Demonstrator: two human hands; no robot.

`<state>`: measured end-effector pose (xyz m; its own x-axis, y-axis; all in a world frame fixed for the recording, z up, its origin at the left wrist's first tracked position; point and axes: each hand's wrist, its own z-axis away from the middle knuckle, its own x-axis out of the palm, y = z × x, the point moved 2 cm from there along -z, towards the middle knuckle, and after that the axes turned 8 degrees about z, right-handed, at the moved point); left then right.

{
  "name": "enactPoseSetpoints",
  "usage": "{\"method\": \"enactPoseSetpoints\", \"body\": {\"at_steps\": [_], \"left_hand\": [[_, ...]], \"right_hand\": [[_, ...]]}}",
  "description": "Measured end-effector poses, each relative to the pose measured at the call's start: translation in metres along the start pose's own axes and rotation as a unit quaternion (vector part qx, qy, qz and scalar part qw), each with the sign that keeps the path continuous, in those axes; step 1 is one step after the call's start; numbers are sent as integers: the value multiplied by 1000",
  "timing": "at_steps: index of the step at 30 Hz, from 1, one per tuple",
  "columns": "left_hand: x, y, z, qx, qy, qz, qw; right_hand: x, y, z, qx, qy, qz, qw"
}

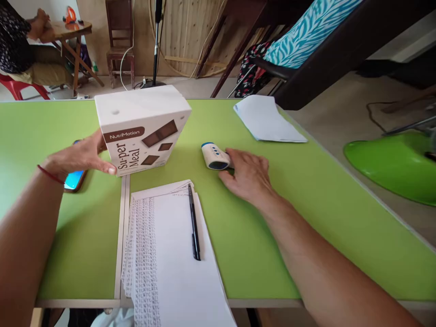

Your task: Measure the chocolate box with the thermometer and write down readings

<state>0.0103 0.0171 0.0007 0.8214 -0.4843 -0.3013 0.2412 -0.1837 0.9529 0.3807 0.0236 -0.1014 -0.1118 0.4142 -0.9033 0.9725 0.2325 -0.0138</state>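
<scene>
My left hand (81,156) grips the left side of a white box (143,106) printed "NutriMotion Su-per Meal", thumb on the front edge and the other fingers hidden behind it. The box stands a little tilted on the green table (272,250). To its right, my right hand (248,175) is closed round the handle of a white and blue handheld barcode scanner (214,156), which rests low at the tabletop. The scanner's dark window faces towards me. Most of its handle is covered by my fingers.
A stack of handwritten sheets (177,277) lies in front, with a black pen (193,222) on top. Partly behind my left wrist is a lit phone (73,180). More white paper (267,119) lies at the back right. A green chair (388,165) stands to the right; a seated person (20,41) is far left.
</scene>
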Motion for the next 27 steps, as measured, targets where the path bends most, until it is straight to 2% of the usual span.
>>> {"method": "enactPoseSetpoints", "body": {"at_steps": [2,5,7,9,10,12,13,15,16,18,22,27], "left_hand": [[10,-13,-5,11,32,9,999],[18,-31,-6,14,113,10,993],[22,-38,-5,11,164,25,986],[27,-39,-3,14,185,69,980],[31,-38,-3,19,186,97,978],[38,-36,-3,24,181,148,972],[42,-36,-3,22,181,163,970],[47,-37,-2,13,181,179,967],[49,-38,-2,8,179,180,967],[50,-40,-2,2,173,174,970],[50,-40,-2,3,160,170,972],[50,-37,-3,-7,164,167,972]], "right_hand": [[7,5,0,-4,-19,9,1000],[5,6,0,15,-24,-10,1000],[-7,2,-1,56,-3,-66,996],[-30,-11,-1,112,31,-181,977],[-42,-20,0,142,40,-268,952],[-67,-45,4,151,20,-463,873],[-76,-61,7,123,-37,-555,822],[-88,-91,15,106,-136,-660,731],[-89,-103,19,109,-170,-682,703],[-85,-122,26,117,-220,-700,669],[-66,-140,31,133,-244,-705,652],[-54,-144,31,118,-246,-694,666]]}}
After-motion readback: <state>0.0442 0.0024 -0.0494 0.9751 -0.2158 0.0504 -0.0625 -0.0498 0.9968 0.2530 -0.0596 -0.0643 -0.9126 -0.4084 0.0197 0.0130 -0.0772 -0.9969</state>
